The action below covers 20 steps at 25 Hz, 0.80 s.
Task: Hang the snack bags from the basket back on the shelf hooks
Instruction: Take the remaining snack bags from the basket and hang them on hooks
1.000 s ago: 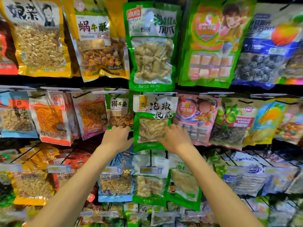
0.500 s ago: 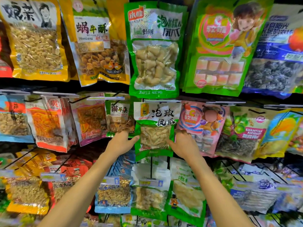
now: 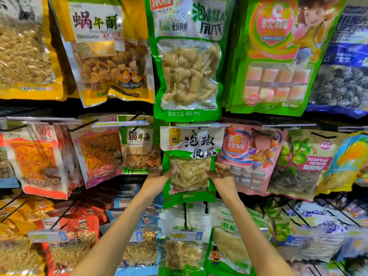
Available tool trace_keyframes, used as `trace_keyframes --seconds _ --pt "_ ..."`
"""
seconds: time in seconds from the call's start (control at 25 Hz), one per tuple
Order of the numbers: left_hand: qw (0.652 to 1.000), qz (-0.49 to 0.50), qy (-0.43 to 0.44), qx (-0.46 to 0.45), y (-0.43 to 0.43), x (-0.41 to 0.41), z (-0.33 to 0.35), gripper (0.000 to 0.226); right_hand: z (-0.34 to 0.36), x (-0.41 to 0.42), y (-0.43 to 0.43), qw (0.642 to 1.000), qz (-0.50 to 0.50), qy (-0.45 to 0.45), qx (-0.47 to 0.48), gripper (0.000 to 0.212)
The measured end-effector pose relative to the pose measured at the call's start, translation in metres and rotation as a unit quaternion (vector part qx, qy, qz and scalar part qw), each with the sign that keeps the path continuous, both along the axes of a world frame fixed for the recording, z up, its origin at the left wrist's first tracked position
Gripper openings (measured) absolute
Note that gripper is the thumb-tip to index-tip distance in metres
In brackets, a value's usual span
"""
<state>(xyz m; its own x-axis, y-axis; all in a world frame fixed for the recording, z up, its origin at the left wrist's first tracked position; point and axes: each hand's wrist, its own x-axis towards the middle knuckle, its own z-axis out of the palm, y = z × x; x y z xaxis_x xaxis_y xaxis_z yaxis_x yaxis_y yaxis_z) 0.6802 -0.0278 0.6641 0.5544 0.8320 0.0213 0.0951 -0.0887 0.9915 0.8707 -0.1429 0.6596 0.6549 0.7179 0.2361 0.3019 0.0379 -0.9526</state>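
Glossy, flat, green-edged plastic snack bag (image 3: 189,172)

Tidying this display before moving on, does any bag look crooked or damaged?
The yellow Woniusu bag on the top row hangs tilted, its bottom edge slanting beside the straighter green bag. Nothing looks spilled or torn.

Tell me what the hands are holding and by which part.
The green snack bag, held by its two side edges at mid-height: left hand on the left edge, right hand on the right edge.
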Motion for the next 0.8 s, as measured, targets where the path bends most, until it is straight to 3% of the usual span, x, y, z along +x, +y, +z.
trace_keyframes --seconds 0.04,0.12,0.2,0.32,0.44,0.56,0.64,0.68,0.72,0.76,0.8 --pt "1.000 0.003 0.012 0.013 -0.001 0.001 0.001 0.030 0.001 -0.001 -0.001 1.000 0.002 0.009 -0.005 0.021" --pt "0.998 0.005 0.054 0.025 0.006 0.006 -0.002 0.064 0.006 -0.006 -0.002 1.000 0.011 0.020 0.006 0.007" --pt "0.997 0.019 0.071 0.022 0.012 0.011 -0.002 0.088 0.008 -0.006 0.002 1.000 0.019 0.023 0.010 0.008" --pt "0.997 0.054 0.062 0.011 0.015 0.024 -0.002 0.050 0.016 -0.007 0.008 0.999 -0.017 0.035 0.028 0.012" --pt "0.991 0.086 0.098 0.016 0.023 0.034 -0.002 0.074 0.016 0.003 0.018 0.998 -0.008 0.059 -0.022 0.058" --pt "0.983 0.104 0.143 0.036 0.029 0.044 0.002 0.077 0.018 0.010 0.026 0.984 -0.004 -0.077 -0.162 0.085" --pt "0.979 0.106 0.166 0.051 0.028 0.047 0.005 0.076 0.029 0.003 0.025 0.967 -0.009 -0.128 -0.222 0.075" --pt "0.978 0.108 0.169 0.060 0.027 0.048 0.005 0.075 0.030 0.004 0.031 0.972 -0.029 -0.137 -0.189 0.062" --pt "0.976 0.111 0.174 0.070 0.026 0.048 0.006 0.075 0.029 0.006 0.033 0.964 -0.024 -0.179 -0.194 0.064" --pt "0.975 0.111 0.179 0.076 0.025 0.048 0.008 0.075 0.028 0.009 0.034 0.952 0.004 -0.182 -0.247 0.081" --pt "0.973 0.110 0.185 0.077 0.025 0.047 0.008 0.075 0.027 0.015 0.039 0.949 -0.041 -0.226 -0.216 0.096"
